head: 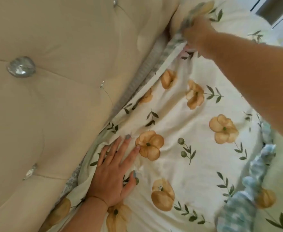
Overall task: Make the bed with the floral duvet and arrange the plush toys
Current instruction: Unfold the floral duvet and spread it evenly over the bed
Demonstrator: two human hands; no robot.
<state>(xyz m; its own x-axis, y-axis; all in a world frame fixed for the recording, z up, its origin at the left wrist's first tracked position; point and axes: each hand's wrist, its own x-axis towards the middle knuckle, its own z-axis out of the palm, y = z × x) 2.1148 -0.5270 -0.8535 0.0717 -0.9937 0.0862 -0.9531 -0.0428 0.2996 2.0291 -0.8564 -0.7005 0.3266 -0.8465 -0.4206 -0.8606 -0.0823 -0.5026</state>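
Observation:
The floral duvet (184, 124), cream with yellow flowers and green leaves, covers the bed up to the headboard. My left hand (115, 171) lies flat on it near the headboard, fingers spread and pressing the fabric down. My right hand (197, 36) reaches far ahead and grips the duvet's ruffled top edge (179, 37), bunching it beside the headboard. No plush toys are in view.
A beige tufted headboard (57, 84) with silver buttons fills the left side. A blue-green ruffled trim (254, 178) runs along the duvet at the lower right. Pale furniture or a door (274, 12) shows at the top right.

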